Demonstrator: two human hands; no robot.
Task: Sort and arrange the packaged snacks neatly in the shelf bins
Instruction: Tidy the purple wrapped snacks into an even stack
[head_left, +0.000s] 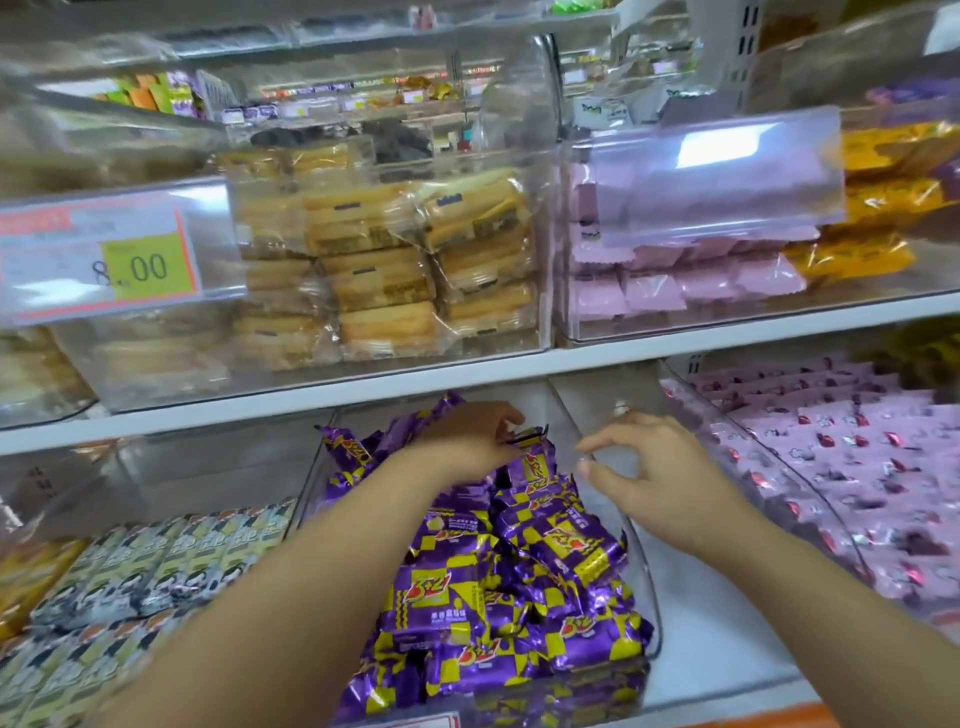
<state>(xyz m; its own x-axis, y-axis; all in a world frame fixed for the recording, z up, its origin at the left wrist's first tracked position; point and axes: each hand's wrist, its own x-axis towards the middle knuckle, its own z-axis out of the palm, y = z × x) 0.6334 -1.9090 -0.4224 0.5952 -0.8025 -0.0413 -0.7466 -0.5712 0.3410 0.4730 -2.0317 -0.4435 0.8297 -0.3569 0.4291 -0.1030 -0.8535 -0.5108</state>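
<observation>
A clear bin (647, 582) on the lower shelf holds several purple and yellow snack packets (467, 587) in a loose heap. My left hand (467, 441) reaches deep into the bin and pinches the top edge of one purple packet (530, 454) at the back of the heap. My right hand (649, 467) hovers over the bin's right side with its fingers loosely spread and nothing in it. Both forearms stretch in from the bottom of the view.
Grey and white packets (156, 566) fill the bin to the left, pink packets (841, 467) the bin to the right. On the upper shelf (311, 400) stand clear bins of golden cakes (395, 270) and pink packets (675, 286). A price tag (98, 260) hangs at upper left.
</observation>
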